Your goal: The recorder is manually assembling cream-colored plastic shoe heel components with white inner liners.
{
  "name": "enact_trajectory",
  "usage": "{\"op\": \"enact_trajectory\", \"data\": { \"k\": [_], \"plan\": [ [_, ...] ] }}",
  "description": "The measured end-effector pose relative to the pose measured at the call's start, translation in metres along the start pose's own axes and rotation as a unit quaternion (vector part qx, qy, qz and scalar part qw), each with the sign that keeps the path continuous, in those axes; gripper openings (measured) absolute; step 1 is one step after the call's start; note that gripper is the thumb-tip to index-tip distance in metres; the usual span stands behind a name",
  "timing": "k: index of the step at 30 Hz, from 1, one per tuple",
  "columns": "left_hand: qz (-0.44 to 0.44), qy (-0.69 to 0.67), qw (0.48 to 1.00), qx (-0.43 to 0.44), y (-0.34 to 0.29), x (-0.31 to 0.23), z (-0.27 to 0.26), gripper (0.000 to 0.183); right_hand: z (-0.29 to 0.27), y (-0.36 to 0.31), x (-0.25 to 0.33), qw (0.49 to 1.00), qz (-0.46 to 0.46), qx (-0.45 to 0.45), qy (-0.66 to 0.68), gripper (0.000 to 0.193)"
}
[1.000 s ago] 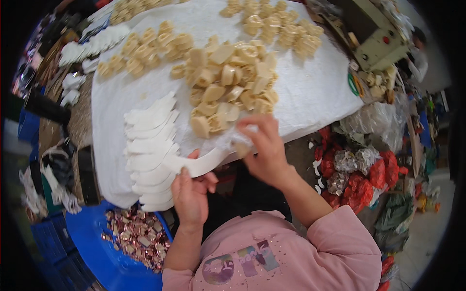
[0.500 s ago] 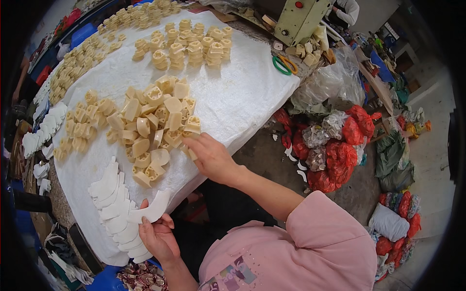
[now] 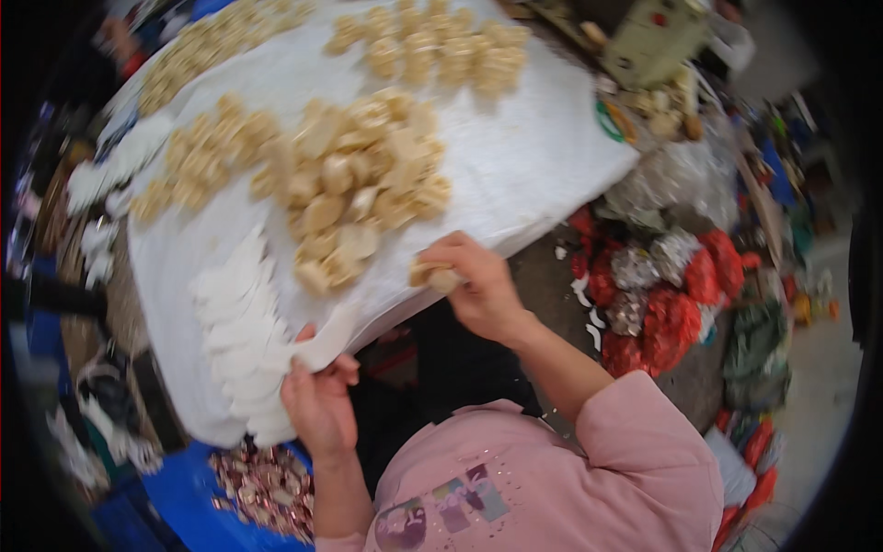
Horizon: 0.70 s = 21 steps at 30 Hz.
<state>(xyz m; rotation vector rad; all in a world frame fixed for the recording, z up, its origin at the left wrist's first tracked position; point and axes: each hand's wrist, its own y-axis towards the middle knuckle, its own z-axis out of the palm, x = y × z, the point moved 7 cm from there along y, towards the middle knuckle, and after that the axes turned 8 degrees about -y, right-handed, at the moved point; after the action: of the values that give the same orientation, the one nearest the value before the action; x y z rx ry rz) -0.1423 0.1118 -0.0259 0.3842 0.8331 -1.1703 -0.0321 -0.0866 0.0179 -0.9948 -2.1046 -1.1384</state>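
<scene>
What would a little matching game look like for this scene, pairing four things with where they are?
Things:
1. white wrapper sheet
2. beige block
3. blue crate of shiny wrapped pieces
4. red and silver bags

Places:
A. on the floor to the right of the table
B. pinched in the left hand
C. below the table's near-left corner
D. held in the right hand at the edge of the white table cover

Pairs: 1-B, 2-D, 3-C, 4-A
</scene>
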Motion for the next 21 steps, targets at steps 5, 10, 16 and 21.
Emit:
{"op": "enact_trajectory", "data": {
  "k": [5, 10, 16, 21],
  "plan": [
    [0.025, 0.027, 0.999, -0.022, -0.005, -0.005, 0.003, 0.044, 0.012, 0.007, 0.059, 0.974, -0.048, 0.034, 0.221, 0.040],
    [0.061, -0.016, 0.998, -0.006, -0.016, -0.013, 0.009, 0.040, 0.046, -0.001, 0.083, 0.974, -0.127, 0.013, 0.189, 0.041],
    [0.061, 0.013, 0.997, 0.048, -0.023, -0.024, 0.022, 0.042, 0.061, -0.005, 0.089, 0.964, -0.225, -0.027, 0.141, 0.046],
    [0.036, 0.004, 0.999, 0.037, -0.025, -0.022, 0.022, 0.041, 0.061, -0.006, 0.092, 0.966, -0.226, -0.036, 0.123, 0.043]
  ]
}}
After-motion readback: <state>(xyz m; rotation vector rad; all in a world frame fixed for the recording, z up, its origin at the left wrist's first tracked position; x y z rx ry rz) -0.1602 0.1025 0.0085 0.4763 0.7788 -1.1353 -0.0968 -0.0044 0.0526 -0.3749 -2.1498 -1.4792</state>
